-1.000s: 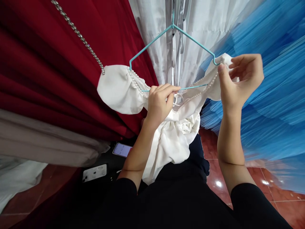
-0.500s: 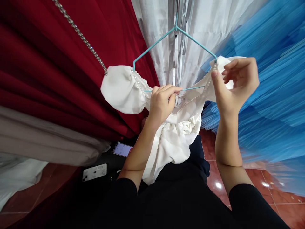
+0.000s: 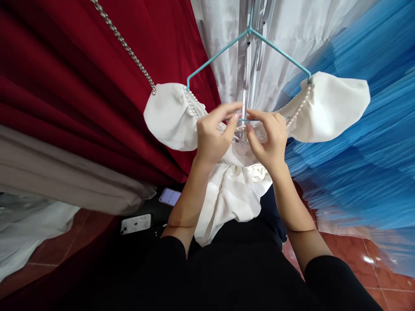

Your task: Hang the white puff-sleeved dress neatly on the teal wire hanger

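Observation:
A white garment (image 3: 238,194) with puffed sleeves and pearl-trimmed edges hangs on a light blue wire hanger (image 3: 279,51). My left hand (image 3: 215,131) is in front of the neckline, near the hanger's bottom bar, with thumb and index finger apart. Just to its right, my right hand (image 3: 269,136) faces it, its thumb and index finger also apart. Between the two hands thin white loops show at the neckline; whether any fingers touch them cannot be made out. Part of the bottom bar and neckline is hidden behind the hands.
Red fabric (image 3: 168,52) and a beaded chain (image 3: 123,41) hang at the left, blue tulle (image 3: 366,142) at the right. White cloth (image 3: 304,26) hangs behind. Two phones (image 3: 170,196) (image 3: 136,224) lie on a black surface at lower left.
My right hand has left the right shoulder of the garment and moved left to the neckline beside my left hand. My left hand has come off the hanger bar and its fingers have spread.

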A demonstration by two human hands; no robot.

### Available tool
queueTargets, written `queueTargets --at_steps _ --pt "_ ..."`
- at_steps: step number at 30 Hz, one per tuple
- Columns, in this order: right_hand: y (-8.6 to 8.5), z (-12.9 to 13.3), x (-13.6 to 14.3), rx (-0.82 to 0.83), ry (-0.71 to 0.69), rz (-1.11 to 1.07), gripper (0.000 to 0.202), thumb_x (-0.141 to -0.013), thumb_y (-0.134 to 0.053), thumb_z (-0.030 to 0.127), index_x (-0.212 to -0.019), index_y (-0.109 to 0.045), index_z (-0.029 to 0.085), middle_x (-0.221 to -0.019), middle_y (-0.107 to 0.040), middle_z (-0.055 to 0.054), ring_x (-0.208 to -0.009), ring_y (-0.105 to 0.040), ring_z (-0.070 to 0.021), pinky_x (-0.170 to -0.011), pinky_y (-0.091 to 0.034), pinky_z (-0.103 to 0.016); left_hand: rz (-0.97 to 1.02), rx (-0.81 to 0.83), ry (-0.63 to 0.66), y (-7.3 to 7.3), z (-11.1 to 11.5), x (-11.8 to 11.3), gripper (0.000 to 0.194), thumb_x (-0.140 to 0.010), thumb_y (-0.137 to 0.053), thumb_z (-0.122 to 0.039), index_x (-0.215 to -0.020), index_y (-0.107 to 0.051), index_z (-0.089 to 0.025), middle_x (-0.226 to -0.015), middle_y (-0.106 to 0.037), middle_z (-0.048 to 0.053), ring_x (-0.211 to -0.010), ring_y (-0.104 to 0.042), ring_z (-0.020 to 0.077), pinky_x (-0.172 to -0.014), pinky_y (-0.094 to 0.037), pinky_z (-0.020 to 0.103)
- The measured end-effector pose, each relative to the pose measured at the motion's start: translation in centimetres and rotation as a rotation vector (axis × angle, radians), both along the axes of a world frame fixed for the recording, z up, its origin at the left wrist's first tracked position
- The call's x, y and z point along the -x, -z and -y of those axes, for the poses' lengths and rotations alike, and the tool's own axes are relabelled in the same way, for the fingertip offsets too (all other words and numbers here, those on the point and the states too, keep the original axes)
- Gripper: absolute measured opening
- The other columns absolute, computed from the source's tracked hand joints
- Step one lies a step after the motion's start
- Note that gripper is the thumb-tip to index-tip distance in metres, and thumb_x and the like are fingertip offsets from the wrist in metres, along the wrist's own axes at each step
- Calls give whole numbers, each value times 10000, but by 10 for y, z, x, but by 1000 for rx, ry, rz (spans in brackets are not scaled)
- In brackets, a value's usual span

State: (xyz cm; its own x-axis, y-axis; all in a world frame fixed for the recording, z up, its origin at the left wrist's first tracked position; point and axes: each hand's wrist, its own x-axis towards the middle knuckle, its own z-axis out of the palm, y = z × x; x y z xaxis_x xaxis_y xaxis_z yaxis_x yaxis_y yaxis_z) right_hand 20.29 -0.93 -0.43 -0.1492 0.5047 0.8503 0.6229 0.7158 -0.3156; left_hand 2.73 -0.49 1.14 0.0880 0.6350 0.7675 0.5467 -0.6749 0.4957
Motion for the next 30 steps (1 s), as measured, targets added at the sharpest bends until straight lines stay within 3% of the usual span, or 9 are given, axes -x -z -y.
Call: queueTargets --at_steps 3,6,9,13,17,22,24,26,30 --pt "-3 0 -3 -28 -21 0 210 -1060 -586 184 -1194 -709 290 -1101 -832 -8 -1002 -762 -223 -961 -529 -433 137 -257 -122 -7 -5 17 179 -1168 -549 -302 -1220 -720 -285 -1199 -775 32 -1148 -747 213 -1041 -631 452" --pt "-2 -2 -5 -27 -36 12 194 -1054 -567 167 -1112 -713 282 -1096 -827 -5 -1011 -759 -220 -963 -519 -435 142 -423 -301 -7 -18 38 112 -1066 -727 -263 -1175 -735 -285 -1251 -716 16 -1234 -672 242 -1153 -560 514" --pt "0 -5 -5 16 -20 19 177 -1063 -557 200 -1073 -714 281 -1080 -820 -9 -999 -742 -221 -977 -514 -447 202 -403 -297 -1 -36 56 316 -949 -765 -93 -1211 -735 -267 -1245 -713 -7 -1223 -660 225 -1167 -545 480" --pt "1 -6 -7 47 -3 15 180 -1044 -561 199 -1027 -718 286 -1077 -817 -10 -994 -726 -227 -1000 -516 -467 328 -227 -210 7 -58 80 269 -1039 -551 -15 -1152 -683 -220 -1106 -728 -43 -1115 -683 163 -1107 -558 436" --pt "1 -9 -11 32 -26 25 206 -1007 -567 144 -997 -718 284 -1098 -825 -3 -1020 -738 -226 -999 -528 -468 413 -200 -270 16 -80 121 68 -1124 -561 -210 -1086 -618 -210 -1078 -703 -29 -1136 -670 193 -1089 -529 453" --pt "0 -9 -11 -35 -112 -39 261 -955 -560 63 -931 -717 269 -1112 -839 7 -1001 -754 -207 -943 -555 -443 592 -352 -314 40 -85 166 402 -1044 -691 -590 -1005 -566 -210 -926 -641 -13 -934 -702 183 -926 -574 442" --pt "-1 -7 -9 -32 -137 -84 272 -964 -551 67 -898 -722 269 -1107 -844 13 -989 -763 -203 -948 -567 -451 592 -253 -352 47 -68 162 451 -938 -817 -586 -968 -595 -194 -856 -643 -25 -852 -710 152 -843 -575 390" --pt "0 -6 -7 -21 -147 -116 283 -975 -549 78 -881 -731 274 -1092 -849 18 -981 -772 -204 -955 -576 -461 547 -79 -392 48 -43 144 376 -856 -883 -471 -906 -644 -185 -818 -700 -31 -811 -728 144 -781 -573 340" --pt "2 -9 -4 -9 -134 -143 291 -972 -564 74 -885 -749 282 -1068 -857 24 -985 -786 -213 -968 -584 -475 379 206 -142 37 9 88 71 -796 -816 -222 -844 -776 -190 -803 -788 0 -753 -782 176 -704 -610 288"
